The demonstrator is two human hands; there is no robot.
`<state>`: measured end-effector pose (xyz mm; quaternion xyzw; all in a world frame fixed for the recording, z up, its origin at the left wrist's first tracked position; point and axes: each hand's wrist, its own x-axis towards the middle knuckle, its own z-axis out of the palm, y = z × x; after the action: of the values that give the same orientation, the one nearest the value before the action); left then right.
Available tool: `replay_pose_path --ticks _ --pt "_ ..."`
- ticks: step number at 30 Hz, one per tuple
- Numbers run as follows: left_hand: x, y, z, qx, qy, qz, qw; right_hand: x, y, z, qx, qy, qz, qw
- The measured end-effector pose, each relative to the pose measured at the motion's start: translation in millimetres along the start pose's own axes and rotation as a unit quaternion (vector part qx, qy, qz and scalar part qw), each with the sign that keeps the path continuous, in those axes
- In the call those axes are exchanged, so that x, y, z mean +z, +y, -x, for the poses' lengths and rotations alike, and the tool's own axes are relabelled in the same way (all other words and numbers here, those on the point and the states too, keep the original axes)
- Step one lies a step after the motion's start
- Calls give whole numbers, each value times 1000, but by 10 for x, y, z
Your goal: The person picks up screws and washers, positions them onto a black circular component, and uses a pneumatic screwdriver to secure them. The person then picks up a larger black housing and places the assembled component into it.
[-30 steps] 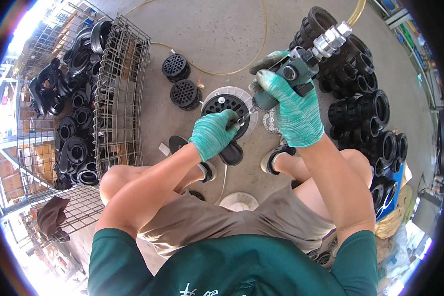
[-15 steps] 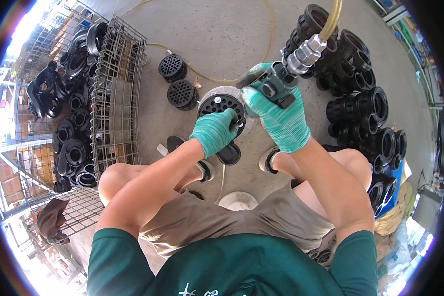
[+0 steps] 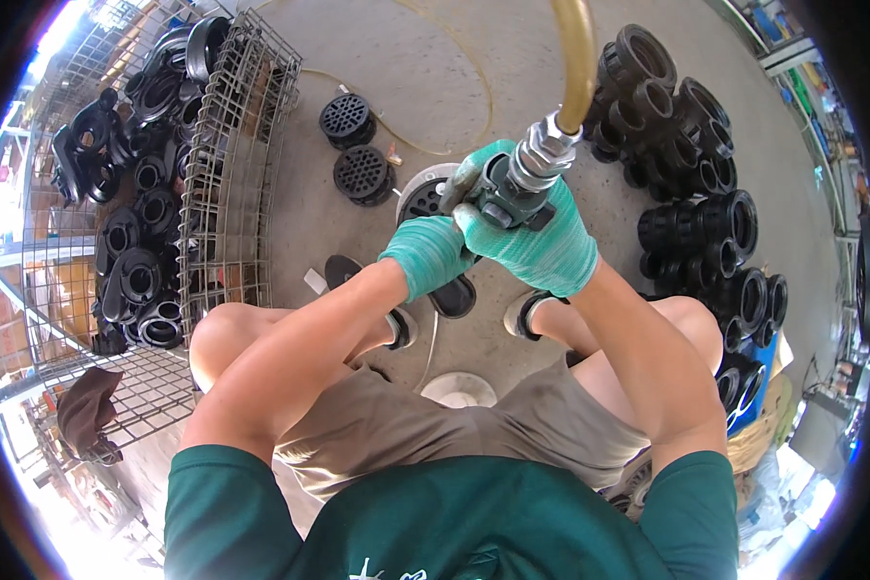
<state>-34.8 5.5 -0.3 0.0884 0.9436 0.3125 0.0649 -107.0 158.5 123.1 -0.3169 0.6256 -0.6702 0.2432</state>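
My right hand [image 3: 541, 246], in a green and white knitted glove, is wrapped round a dark air-powered driver [image 3: 514, 198]. A silver fitting joins the tool to a yellow air hose [image 3: 575, 68]. Its front end points down and is hidden behind the glove. Beneath it lies a round black perforated grate [image 3: 422, 201] on a pale round stand. My left hand [image 3: 423, 253], gloved alike, is closed at the grate's near edge, right beside the right hand. What its fingertips pinch, if anything, cannot be seen.
Two black round grates [image 3: 362, 172] with holes sit on the floor beyond. A wire cage [image 3: 227, 184] full of black rubber-like parts stands left. Stacked black ribbed pipe fittings [image 3: 696, 224] stand at right. A black pedal-like piece [image 3: 452, 297] lies between my feet.
My right hand has brought the driver left and closer over the grate, up against my left hand. It now covers much of the grate, and the hose has swung left.
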Motion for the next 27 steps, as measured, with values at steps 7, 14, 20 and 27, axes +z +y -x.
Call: replay_pose_path --ticks 7,14,20,27 --pt "344 -315 21 0 -7 -15 1000 22 52 39 4 -30 13 999" --pt "325 -347 8 23 13 -39 999 27 100 11 -2 -47 5 999" --pt "-300 194 -8 -92 -79 20 992 -71 -213 -53 32 34 -62 997" --pt "-776 297 -15 -237 -9 725 646 -330 -512 -73 143 82 -12 986"
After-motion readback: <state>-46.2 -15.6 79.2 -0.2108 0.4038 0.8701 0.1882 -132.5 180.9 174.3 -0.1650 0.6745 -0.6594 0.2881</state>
